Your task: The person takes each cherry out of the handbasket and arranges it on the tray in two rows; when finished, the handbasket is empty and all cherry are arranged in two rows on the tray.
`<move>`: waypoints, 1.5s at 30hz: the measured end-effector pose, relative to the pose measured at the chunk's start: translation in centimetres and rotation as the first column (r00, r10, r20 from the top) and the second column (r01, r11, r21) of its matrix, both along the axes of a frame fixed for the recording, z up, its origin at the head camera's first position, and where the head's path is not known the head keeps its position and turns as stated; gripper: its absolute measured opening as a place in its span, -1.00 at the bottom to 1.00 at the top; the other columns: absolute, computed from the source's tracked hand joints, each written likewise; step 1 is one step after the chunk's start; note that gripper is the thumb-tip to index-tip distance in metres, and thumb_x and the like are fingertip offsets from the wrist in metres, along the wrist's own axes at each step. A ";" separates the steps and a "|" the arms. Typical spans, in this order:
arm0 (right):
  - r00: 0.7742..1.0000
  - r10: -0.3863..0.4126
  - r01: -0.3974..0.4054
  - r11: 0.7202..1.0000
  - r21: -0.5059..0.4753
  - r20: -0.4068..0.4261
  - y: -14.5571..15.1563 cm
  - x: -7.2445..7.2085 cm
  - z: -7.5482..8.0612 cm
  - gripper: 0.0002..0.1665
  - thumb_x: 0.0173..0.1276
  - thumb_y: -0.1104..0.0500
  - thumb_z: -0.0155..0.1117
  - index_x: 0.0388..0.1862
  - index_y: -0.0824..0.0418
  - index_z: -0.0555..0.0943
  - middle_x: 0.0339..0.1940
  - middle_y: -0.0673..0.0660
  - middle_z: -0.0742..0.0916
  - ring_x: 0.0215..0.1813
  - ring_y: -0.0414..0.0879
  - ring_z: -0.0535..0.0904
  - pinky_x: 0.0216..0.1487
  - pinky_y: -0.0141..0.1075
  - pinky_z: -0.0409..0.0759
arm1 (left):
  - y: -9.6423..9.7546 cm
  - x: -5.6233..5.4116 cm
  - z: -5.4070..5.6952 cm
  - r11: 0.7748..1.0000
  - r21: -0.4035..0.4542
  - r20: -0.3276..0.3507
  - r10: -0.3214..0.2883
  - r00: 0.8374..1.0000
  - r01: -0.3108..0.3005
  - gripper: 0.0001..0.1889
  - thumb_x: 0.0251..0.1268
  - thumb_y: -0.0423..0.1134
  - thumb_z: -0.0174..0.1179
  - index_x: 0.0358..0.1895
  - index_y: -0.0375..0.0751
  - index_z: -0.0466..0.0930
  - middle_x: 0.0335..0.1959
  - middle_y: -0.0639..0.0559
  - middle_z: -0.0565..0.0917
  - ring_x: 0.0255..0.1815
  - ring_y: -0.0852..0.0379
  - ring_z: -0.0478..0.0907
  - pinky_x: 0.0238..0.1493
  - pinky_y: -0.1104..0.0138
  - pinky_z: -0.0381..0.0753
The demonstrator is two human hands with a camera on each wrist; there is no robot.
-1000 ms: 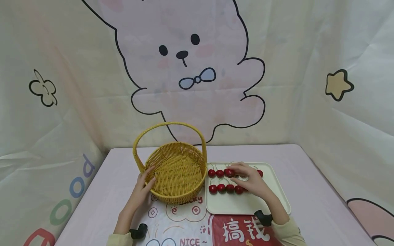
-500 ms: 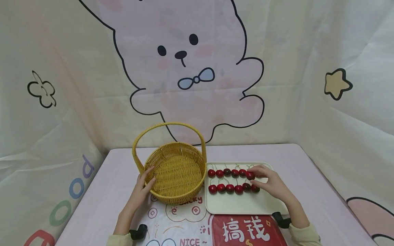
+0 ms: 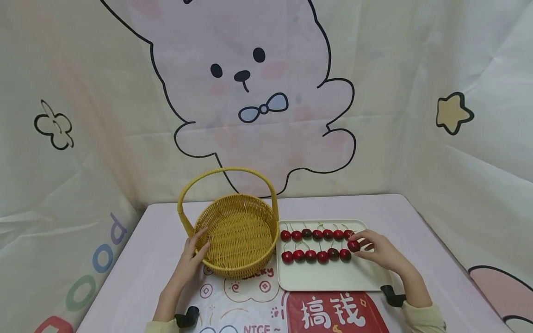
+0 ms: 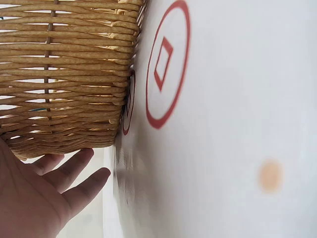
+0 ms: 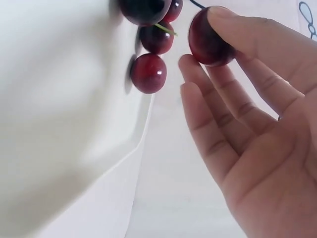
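Observation:
My left hand (image 3: 191, 259) holds the left rim of a yellow wicker basket (image 3: 250, 270), thumb and a finger over the edge. The left wrist view shows other fingers outside, below the woven wall (image 4: 69, 74). At the right end of a cream tray (image 3: 325, 281), my right hand (image 3: 381, 252) pinches a dark red cherry (image 3: 353, 246) between thumb and fingers. That cherry (image 5: 210, 39) hangs clear of the tray in the right wrist view, its stem partly visible. Several more cherries lie in a back row (image 3: 317, 235) and a front row (image 3: 310, 256) on the tray.
The tray stands right beside the basket, whose tall arched handle (image 3: 233, 170) rises above it. A printed mat (image 3: 262, 314) with a red panel (image 3: 333, 310) lies at the front of the white table (image 3: 420, 249). Printed cloth walls (image 3: 266, 148) enclose the table.
My right hand has travelled rightward along the tray and slightly nearer, carrying a cherry and uncovering more of both rows. My left hand and the basket have stayed in place.

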State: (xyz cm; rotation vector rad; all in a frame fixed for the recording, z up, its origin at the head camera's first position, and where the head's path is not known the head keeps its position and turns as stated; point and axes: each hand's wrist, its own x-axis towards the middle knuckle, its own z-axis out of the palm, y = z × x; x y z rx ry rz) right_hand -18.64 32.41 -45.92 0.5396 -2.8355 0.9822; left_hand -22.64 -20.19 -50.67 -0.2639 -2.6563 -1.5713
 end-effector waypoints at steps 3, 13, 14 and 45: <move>0.999 0.027 -0.027 1.000 -0.008 0.042 0.3 0.0 -0.1 -0.61 0.06 0.33 0.39 -0.08 0.26 0.56 -0.12 0.18 0.64 -0.21 0.00 0.61 -0.22 -0.20 0.59 | -0.1 0.1 -0.1 1.000 0.001 -0.011 0.002 1.000 -0.002 -0.45 0.41 0.01 -0.07 0.41 0.05 0.10 0.34 -0.33 0.06 0.38 -0.39 0.00 0.18 -0.35 0.05; 0.987 0.070 -0.064 0.997 -0.046 0.142 1.1 0.0 -0.7 -0.61 0.03 0.35 0.40 -0.12 0.30 0.53 -0.13 0.23 0.62 -0.20 0.01 0.58 -0.24 -0.24 0.59 | -0.1 0.0 0.0 1.000 -0.005 -0.017 -0.002 1.000 0.002 -0.46 0.42 0.01 -0.07 0.41 0.06 0.10 0.33 -0.34 0.06 0.37 -0.40 0.01 0.17 -0.36 0.05; 0.987 0.073 -0.068 0.997 -0.044 0.145 1.1 0.0 -0.8 -0.61 0.03 0.35 0.40 -0.12 0.30 0.53 -0.14 0.22 0.62 -0.20 0.01 0.58 -0.24 -0.24 0.59 | 0.0 0.0 0.0 1.000 -0.005 -0.017 -0.002 1.000 0.002 -0.46 0.42 -0.01 -0.07 0.41 0.06 0.10 0.33 -0.34 0.06 0.37 -0.41 0.01 0.17 -0.36 0.05; 0.985 0.002 -0.004 1.000 0.010 0.174 1.0 -0.3 -2.1 -0.54 0.01 0.29 0.44 -0.07 0.29 0.54 -0.13 0.21 0.64 -0.23 -0.01 0.57 -0.30 -0.34 0.55 | 0.0 -0.1 0.2 1.000 -0.027 0.006 -0.001 1.000 0.001 -0.47 0.42 -0.05 -0.06 0.41 0.09 0.10 0.35 -0.36 0.04 0.35 -0.44 0.03 0.17 -0.34 0.08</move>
